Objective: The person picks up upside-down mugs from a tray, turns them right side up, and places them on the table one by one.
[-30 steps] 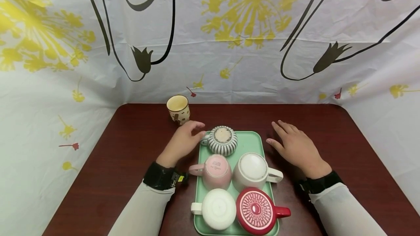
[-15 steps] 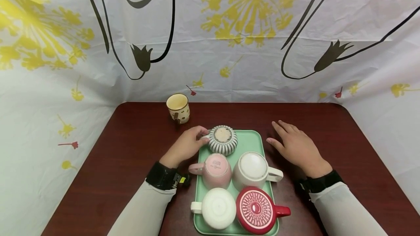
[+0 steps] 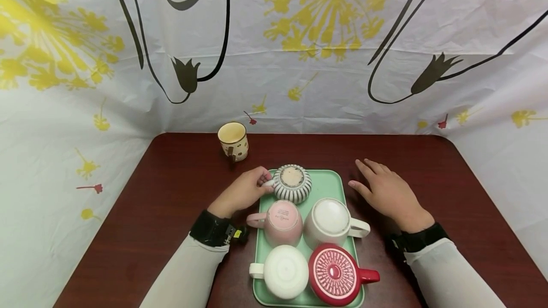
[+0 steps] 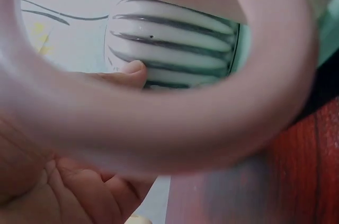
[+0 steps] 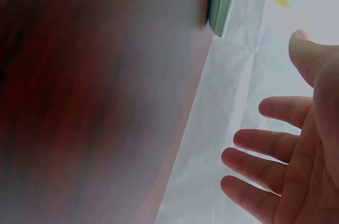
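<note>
My left hand (image 3: 244, 188) pinches the handle of a striped mug (image 3: 292, 183), which is upside down at the far left of the green tray (image 3: 327, 182). In the left wrist view the thumb (image 4: 135, 70) shows beside the striped mug's ribbed side, seen through the pink mug's handle (image 4: 175, 134). To the right of the tray, my right hand (image 3: 387, 194) hovers over the table with its fingers spread and holds nothing. The right wrist view shows those loose fingers (image 5: 259, 166) with the tray's edge (image 5: 225, 1) beyond them.
Upside down on the tray are a pink mug (image 3: 282, 222), a large white mug (image 3: 329, 220), a smaller white mug (image 3: 286, 272) and a red mug (image 3: 334, 274). A cream patterned mug (image 3: 233, 141) stands upright at the back left of the dark red table (image 3: 171, 203).
My left hand has come down slightly from near the cream mug, and its fingers have closed on the striped mug's handle. The right hand stays where it was.
</note>
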A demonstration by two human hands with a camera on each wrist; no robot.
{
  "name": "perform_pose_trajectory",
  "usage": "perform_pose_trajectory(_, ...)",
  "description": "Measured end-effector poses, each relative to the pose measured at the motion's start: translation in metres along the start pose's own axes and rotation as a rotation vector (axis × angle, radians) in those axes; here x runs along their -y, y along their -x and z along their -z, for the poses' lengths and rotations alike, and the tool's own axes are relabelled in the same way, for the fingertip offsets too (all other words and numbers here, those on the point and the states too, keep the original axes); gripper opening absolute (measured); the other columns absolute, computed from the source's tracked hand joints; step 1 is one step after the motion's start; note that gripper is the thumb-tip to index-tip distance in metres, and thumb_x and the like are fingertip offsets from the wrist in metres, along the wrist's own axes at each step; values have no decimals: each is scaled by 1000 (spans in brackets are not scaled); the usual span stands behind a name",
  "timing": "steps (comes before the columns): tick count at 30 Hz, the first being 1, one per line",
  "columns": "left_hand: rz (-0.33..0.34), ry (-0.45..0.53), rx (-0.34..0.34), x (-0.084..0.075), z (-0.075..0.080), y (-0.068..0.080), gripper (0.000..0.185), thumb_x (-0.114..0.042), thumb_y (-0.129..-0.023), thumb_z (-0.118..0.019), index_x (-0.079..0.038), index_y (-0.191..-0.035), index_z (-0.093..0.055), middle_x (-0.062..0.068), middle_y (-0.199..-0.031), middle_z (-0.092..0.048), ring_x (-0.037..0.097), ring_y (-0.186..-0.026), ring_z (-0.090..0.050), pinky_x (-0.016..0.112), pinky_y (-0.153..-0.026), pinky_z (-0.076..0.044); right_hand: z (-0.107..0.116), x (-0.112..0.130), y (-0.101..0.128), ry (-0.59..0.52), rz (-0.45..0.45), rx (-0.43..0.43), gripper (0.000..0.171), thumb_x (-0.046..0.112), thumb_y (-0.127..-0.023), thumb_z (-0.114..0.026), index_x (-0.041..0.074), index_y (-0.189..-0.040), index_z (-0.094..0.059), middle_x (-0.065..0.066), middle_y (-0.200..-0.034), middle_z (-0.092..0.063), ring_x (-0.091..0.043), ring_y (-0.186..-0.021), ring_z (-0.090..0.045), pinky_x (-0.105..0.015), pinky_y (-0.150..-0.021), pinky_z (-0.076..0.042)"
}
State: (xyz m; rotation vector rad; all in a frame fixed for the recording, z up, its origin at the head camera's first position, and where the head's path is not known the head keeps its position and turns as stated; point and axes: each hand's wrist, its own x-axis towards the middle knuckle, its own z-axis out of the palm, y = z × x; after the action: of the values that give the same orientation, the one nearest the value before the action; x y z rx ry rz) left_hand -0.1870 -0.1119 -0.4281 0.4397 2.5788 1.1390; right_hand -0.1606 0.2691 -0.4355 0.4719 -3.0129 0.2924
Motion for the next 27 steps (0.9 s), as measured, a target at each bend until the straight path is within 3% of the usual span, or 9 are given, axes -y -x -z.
perform_pose_trajectory(7,-21,-94,9,-2,-2,1,16,-17,-100,-71,-11,-113,-63,4,-110,-70,17,-103,-65,37,-89,-56,2,0,0,2,4,-9,71,51,-106,-53,3,-157,-42,-30,-156,-44,-51,-141,-45,-67,-111,-40)
perform_pose_trajectory(11,-45,-148,-13,-3,-3,1,16,-18,-101,-69,-11,-113,-63,2,-100,-67,15,-90,-62,33,-80,-54,2,1,1,-1,2,-8,71,51,-106,-53,3,-157,-42,-30,-156,-44,-51,-141,-45,-67,-111,-40)
perform_pose_trajectory(15,-44,-139,-33,-2,-3,2,15,-18,-102,-67,-10,-113,-61,2,-89,-60,15,-81,-57,31,-74,-50,1,1,1,-5,2,-8,71,52,-106,-53,2,-156,-43,-30,-155,-45,-52,-140,-46,-67,-112,-40)
perform_pose_trajectory(21,-43,-160,-69,-1,-2,3,15,-18,-106,-62,-8,-117,-59,3,-96,-62,16,-86,-57,33,-80,-51,0,0,2,-5,4,-8,71,52,-106,-53,2,-156,-44,-30,-154,-47,-51,-140,-47,-66,-112,-40)
perform_pose_trajectory(24,-32,-126,-95,1,-3,1,16,-18,-106,-61,-8,-119,-59,4,-102,-64,17,-91,-59,36,-84,-52,-1,0,2,-6,3,-7,71,52,-106,-53,2,-155,-44,-30,-154,-47,-51,-140,-47,-66,-112,-40)
perform_pose_trajectory(27,-34,-29,-121,2,-2,-1,17,-18,-107,-60,-9,-121,-60,5,-104,-66,17,-92,-61,36,-85,-54,-1,0,2,-9,1,-7,71,52,-106,-53,2,-156,-44,-30,-154,-47,-51,-140,-47,-66,-112,-40)
